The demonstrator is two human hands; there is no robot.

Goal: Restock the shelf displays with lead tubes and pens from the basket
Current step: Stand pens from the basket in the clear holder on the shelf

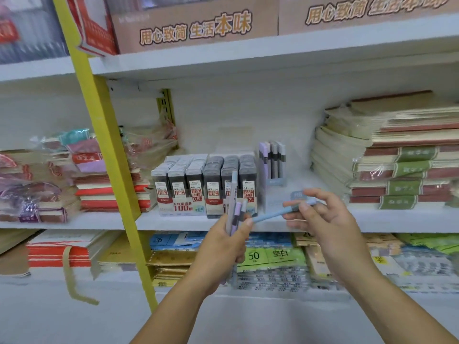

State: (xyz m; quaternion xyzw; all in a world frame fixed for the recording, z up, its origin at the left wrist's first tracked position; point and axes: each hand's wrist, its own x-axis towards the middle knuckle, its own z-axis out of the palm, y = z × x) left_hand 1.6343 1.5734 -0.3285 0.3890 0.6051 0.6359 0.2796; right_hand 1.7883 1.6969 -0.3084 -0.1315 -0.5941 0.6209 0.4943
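Note:
My left hand (227,244) grips a bunch of pens (234,209), lilac and grey, held upright in front of the middle shelf. My right hand (320,214) pinches one light blue pen (273,216) near its grey end, the pen lying almost level with its other end touching my left thumb. Behind them on the shelf stands a display box of lead tubes (206,182), filled in several rows. To its right a small pen display (273,161) holds a few upright pens. The basket is out of view.
Stacks of wrapped notebooks (387,160) fill the shelf's right side, and red and pink exercise books (99,184) lie at the left. A yellow upright (109,155) crosses the shelves diagonally. Paper packs (270,259) lie on the lower shelf, with cardboard boxes (193,23) above.

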